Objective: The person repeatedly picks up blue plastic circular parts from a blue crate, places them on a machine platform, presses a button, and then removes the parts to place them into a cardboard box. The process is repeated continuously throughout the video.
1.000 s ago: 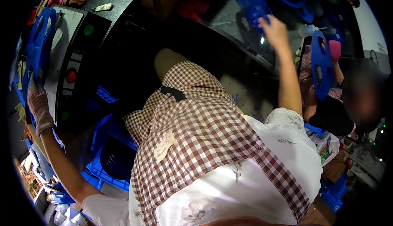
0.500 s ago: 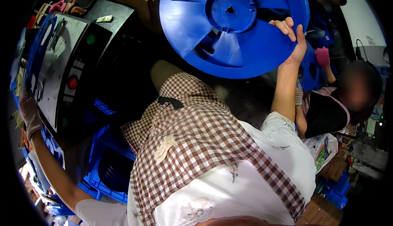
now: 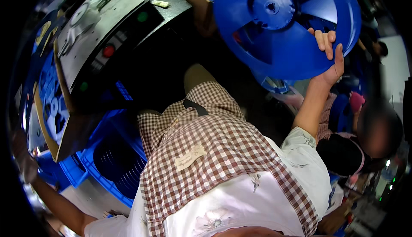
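Observation:
My right hand is bare and raised at the upper right. It grips the rim of a large blue plastic reel disc, with the thumb near the outer edge and the fingers over the face. The disc has a round hub with a small central hole and several wide openings. Far to the left, my gloved left hand is stretched out at the dark rim of the picture. Its fingers are blurred and in shadow, so what they hold, if anything, is hidden. Right of it stands a cardboard box with blue reel parts inside.
A machine with a grey top, a red button and green buttons stands at the upper left. Below it is a blue plastic crate with black discs. At the right, a co-worker in black has a pink-gloved hand raised.
The view has swung left, so the machine and box sit further right. My left hand has moved from beside the machine down past the box. My right hand still holds the reel disc.

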Motion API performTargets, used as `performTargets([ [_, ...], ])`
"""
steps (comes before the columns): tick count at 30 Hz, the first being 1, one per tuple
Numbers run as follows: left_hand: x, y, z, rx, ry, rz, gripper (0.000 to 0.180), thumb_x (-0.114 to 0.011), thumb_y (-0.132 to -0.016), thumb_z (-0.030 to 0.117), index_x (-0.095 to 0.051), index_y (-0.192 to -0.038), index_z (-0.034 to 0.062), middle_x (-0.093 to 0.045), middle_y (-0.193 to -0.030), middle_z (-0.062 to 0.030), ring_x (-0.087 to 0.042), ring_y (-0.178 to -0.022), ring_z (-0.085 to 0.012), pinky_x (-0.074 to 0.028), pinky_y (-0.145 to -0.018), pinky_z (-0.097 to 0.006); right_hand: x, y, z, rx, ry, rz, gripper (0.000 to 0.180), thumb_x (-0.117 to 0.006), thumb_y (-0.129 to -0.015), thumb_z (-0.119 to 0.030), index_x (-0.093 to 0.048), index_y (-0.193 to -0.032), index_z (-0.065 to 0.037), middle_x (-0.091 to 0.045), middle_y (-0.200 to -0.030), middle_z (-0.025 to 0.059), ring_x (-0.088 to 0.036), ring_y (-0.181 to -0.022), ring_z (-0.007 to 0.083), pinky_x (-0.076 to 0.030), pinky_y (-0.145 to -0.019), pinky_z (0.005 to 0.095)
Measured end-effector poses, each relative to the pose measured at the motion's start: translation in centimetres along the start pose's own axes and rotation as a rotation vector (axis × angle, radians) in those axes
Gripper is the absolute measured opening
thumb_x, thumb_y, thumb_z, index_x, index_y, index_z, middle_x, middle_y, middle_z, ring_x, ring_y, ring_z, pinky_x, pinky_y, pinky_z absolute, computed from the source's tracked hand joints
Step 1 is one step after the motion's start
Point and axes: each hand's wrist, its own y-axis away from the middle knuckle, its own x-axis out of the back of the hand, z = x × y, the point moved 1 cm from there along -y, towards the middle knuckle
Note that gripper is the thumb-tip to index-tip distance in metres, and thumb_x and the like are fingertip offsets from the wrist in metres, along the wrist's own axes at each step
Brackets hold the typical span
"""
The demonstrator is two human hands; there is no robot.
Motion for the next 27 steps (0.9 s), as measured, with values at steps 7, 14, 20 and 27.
performTargets([
  [7,14.6,16.6,0.0,0.346,-0.107,-0.057,0.031,-0.056,-0.09,0.011,-0.058,-0.12,0.0066,-0.066,-0.103,-0.0125,-0.066,-0.092,-0.0241,-0.055,-0.075,-0.034,0.4,-18.7,9.2,0.252,1.256,-0.343,0.028,-0.058,-0.094,-0.025,-0.062,-0.11,-0.002,-0.065,-0.097,0.0107,-0.062,-0.094,0.0174,-0.048,-0.088,0.0354],
  [14,26.4,34.9,3.9,0.725,-0.295,-0.256,0.032,-0.057,-0.09,0.01,-0.057,-0.121,0.0068,-0.066,-0.105,-0.013,-0.066,-0.093,-0.0239,-0.056,-0.077,-0.034,11.7,-28.9,21.9,0.123,2.023,-0.53,0.049,-0.054,-0.092,-0.04,-0.052,-0.126,-0.005,-0.061,-0.116,0.0198,-0.058,-0.106,0.038,-0.046,-0.088,0.0424],
  [20,23.9,36.6,14.8,1.129,-0.068,-0.371,0.024,-0.062,-0.09,0.019,-0.064,-0.11,0.0053,-0.068,-0.09,-0.0131,-0.067,-0.08,-0.0199,-0.054,-0.073,-0.034,16.5,-25.9,25.7,-0.092,2.283,-0.558,0.054,-0.058,-0.09,-0.039,-0.048,-0.131,-0.006,-0.059,-0.12,0.021,-0.058,-0.107,0.038,-0.047,-0.087,0.0436],
  [27,17.1,40.2,12.5,1.211,0.173,-0.524,0.029,-0.06,-0.086,0.009,-0.062,-0.115,0.0101,-0.066,-0.099,-0.0194,-0.065,-0.091,-0.034,-0.051,-0.076,-0.038,12.7,-22.3,19.8,0.081,1.447,-0.405,0.057,-0.066,-0.088,-0.023,-0.042,-0.134,0.0,-0.057,-0.119,0.0167,-0.059,-0.106,0.0282,-0.051,-0.085,0.0367],
])
